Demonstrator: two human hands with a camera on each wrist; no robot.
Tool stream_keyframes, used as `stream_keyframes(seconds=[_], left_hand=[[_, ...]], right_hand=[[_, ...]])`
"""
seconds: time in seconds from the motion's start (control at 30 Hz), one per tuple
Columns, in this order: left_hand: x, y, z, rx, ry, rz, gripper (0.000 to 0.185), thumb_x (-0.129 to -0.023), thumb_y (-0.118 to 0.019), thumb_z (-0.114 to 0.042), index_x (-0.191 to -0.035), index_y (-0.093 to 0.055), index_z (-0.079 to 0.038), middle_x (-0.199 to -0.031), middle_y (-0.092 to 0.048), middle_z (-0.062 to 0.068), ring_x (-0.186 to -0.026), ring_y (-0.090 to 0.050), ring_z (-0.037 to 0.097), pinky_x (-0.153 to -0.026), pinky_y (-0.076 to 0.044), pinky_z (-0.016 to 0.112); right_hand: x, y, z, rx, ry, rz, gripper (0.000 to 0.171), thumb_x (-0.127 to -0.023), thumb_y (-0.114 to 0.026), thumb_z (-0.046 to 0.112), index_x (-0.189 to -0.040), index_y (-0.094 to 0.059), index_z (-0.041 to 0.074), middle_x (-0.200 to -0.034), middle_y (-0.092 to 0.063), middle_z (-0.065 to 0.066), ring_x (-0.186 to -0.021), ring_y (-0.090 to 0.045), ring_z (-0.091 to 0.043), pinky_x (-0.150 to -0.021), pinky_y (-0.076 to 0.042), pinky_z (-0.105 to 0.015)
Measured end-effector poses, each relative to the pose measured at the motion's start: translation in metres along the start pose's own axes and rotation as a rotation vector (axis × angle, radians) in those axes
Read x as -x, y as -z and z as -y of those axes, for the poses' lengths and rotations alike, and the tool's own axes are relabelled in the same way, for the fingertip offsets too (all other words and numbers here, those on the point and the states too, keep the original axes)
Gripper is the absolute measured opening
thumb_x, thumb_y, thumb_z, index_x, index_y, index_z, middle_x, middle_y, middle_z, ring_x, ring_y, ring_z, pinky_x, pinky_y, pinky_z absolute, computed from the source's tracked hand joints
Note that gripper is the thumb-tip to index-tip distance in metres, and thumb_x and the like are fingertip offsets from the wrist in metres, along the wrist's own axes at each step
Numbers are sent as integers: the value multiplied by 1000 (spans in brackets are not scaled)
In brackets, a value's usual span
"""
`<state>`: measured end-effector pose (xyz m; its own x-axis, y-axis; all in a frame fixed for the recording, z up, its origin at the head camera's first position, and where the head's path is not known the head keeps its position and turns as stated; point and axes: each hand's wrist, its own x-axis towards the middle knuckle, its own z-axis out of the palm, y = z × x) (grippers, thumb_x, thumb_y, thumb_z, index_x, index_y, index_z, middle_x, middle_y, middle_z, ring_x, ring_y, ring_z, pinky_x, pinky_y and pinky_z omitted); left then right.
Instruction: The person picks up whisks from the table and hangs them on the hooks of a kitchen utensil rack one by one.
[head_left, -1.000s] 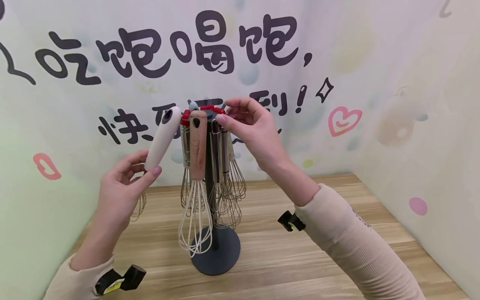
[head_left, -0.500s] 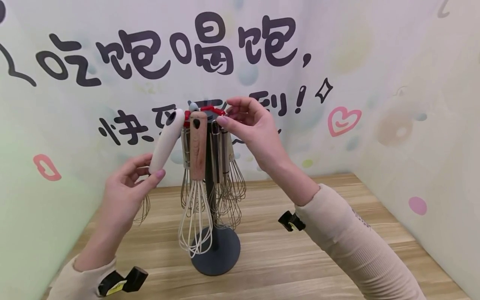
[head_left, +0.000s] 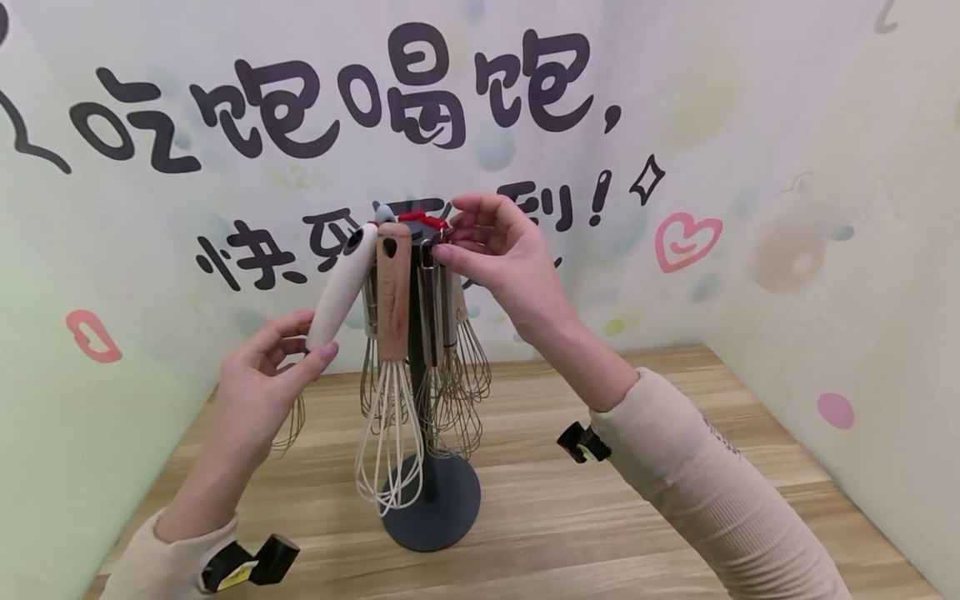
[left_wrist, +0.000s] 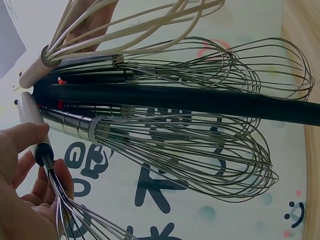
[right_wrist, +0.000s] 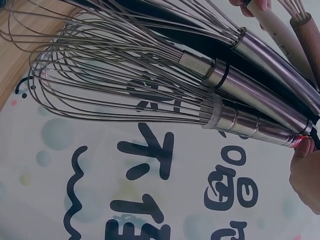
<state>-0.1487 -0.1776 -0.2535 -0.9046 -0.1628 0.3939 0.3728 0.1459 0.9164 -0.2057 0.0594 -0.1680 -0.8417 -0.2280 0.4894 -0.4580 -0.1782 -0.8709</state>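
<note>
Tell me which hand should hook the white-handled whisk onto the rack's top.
Left. The left hand already pinches the white-handled whisk, its hanging hole tilted up near the red hooks. The right hand is occupied steadying the rack's top.

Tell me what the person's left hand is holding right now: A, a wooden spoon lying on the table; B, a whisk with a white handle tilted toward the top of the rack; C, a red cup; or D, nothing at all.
B: the left hand grips the lower end of the white-handled whisk, whose top leans toward the rack, while the right hand is at the red top.
</note>
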Motion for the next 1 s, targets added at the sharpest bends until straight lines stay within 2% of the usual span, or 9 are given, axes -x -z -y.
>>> stream_keyframes(seconds=[0.33,0.57,0.77,0.87,1.0], left_hand=[[-1,-2,3,-49,16,47,33,-87,-68,-8,-114,-61,-26,-103,-61,-15,-92,-57,2,-73,-51,11],[-1,-4,5,-75,32,60,33,-88,-68,-10,-118,-59,-21,-106,-59,-15,-93,-57,2,-75,-51,10],[-1,-6,5,-119,43,94,35,-88,-68,-12,-121,-57,-15,-100,-60,-16,-89,-60,0,-76,-52,11],[-1,-9,5,-121,47,109,36,-88,-68,-11,-121,-57,-12,-96,-61,-17,-86,-62,0,-75,-53,12],[0,-11,5,-136,49,125,39,-88,-68,-12,-124,-55,-6,-95,-61,-18,-84,-63,0,-74,-54,13]], right_hand=[[0,1,-2,-2,5,-4,42,-82,-65,-9,-121,-53,1,-96,-57,2,-91,-57,-12,-78,-50,-16],[0,1,-4,-8,2,5,42,-83,-63,-11,-123,-51,-2,-98,-57,0,-91,-58,-11,-83,-53,-15],[0,1,-3,4,15,-2,44,-82,-62,-13,-124,-50,-4,-97,-57,0,-90,-58,-10,-84,-52,-16],[0,1,-3,20,31,-11,41,-84,-57,-14,-123,-50,-4,-96,-57,1,-90,-57,-10,-82,-51,-16],[0,2,-5,22,46,-11,42,-83,-43,-17,-123,-50,-6,-98,-56,-1,-91,-56,-11,-84,-52,-18]])
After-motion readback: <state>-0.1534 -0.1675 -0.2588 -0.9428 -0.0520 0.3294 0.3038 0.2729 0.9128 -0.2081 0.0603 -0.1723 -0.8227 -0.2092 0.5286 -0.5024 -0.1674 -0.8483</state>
